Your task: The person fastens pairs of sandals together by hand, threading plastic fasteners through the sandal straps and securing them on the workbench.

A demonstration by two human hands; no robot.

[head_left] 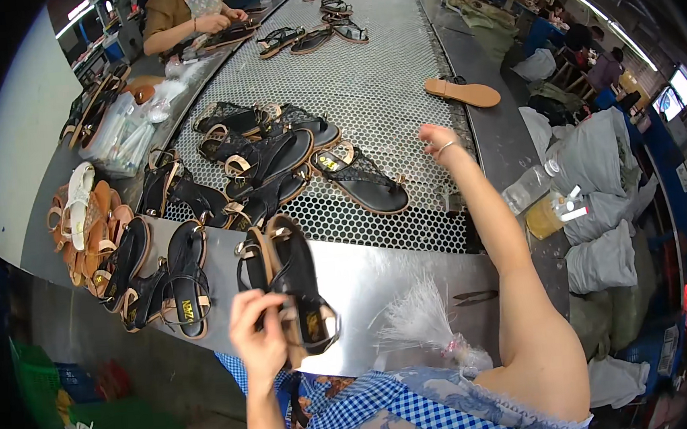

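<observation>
My left hand [258, 334] is closed around a pair of black sandals [293, 271], lifted over the near metal edge, soles side by side. My right arm stretches forward; my right hand [439, 141], wearing a bracelet at the wrist, hovers over the perforated conveyor with nothing seen in it. Its fingers are partly foreshortened and look loosely apart. Beyond it lies a single sandal [463, 92] with its tan sole up. Several black sandals with lace straps [270, 157] cluster on the conveyor, and one sandal [361, 182] lies nearest my right hand.
More black sandals [185, 279] and brown ones [90, 226] stand at the left edge beside a plastic bag [122, 135]. White plastic strands [416, 314] and dark snips [476, 297] lie near me. A bottle [529, 188] stands right. A co-worker [183, 21] handles a sandal at far left.
</observation>
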